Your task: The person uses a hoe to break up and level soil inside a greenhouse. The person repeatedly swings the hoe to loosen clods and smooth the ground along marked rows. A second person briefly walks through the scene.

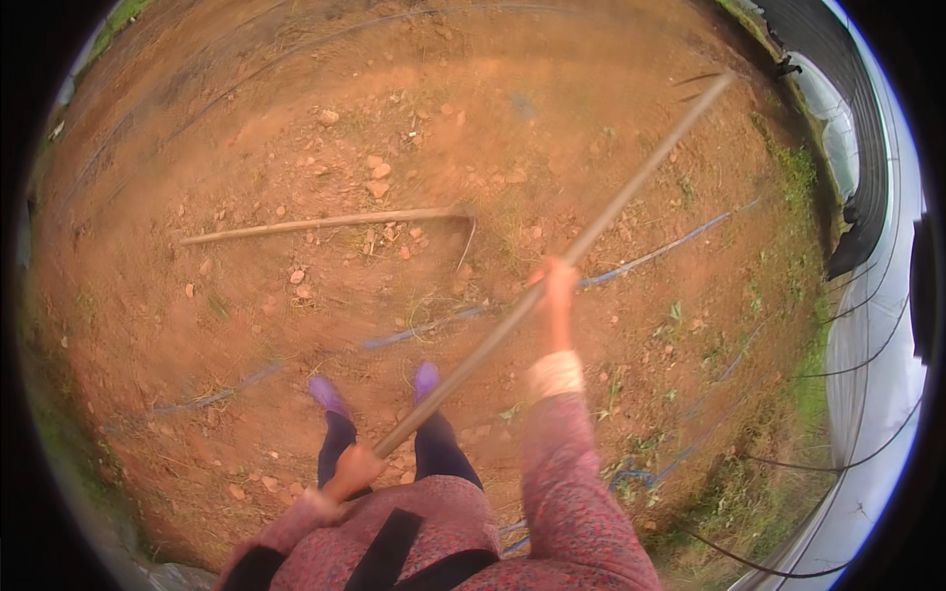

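Note:
A long wooden pole (pixel 635 185) runs slantwise from near my waist to the upper right. My left hand (pixel 355 471) is closed around its lower end, close to my body. Farther up the shaft, my right hand (pixel 558 284) grips it with the arm stretched forward. Thin dark prongs show at the pole's far end, blurred, so the kind of tool head is unclear. A second tool with a wooden handle (pixel 325 222) and a thin bent metal head (pixel 467 244) lies on the reddish soil ahead of my feet.
Blue drip hoses (pixel 650 257) cross the soil, partly buried in places. Stones (pixel 378 181) and small weeds (pixel 676 314) are scattered about. Plastic sheeting (pixel 872 332), dark netting (pixel 861 148) and thin cords edge the right side. My purple shoes (pixel 426 378) stand on the soil.

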{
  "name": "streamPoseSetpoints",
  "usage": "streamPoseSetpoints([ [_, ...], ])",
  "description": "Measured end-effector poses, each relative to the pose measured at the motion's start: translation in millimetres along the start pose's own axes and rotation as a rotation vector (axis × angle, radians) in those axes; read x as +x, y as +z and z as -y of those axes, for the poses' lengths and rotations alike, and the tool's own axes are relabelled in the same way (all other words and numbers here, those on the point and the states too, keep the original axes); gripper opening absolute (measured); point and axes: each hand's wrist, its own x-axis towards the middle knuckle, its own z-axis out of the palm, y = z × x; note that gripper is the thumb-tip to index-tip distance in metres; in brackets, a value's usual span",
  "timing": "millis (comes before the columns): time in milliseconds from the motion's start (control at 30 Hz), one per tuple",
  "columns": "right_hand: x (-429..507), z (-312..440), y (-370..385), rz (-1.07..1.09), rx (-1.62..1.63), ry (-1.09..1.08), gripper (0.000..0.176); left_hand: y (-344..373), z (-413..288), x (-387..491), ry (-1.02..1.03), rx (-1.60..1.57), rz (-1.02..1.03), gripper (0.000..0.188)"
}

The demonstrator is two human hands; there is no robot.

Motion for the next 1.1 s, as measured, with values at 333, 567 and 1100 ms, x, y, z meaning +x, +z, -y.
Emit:
streamPoseSetpoints([
  [333, -54.4, -189.1, 14.1, 0.189, 0.233, 0.618, 0.009, -91.8, 18.0, -174.0, -0.490, -0.023, -0.019, 0.039],
  [567, -25.8, -50.2, 98.6, 0.320, 0.534, 0.392, 0.015, -284.9, -124.2, -204.4, -0.166, -0.169, -0.648, 0.034],
  [1100, 35.4, -101.5, -3.8, 0.390, 0.520, 0.507, 0.018, -139.5, -120.2, -243.3, -0.238, -0.099, -0.335, 0.037],
])
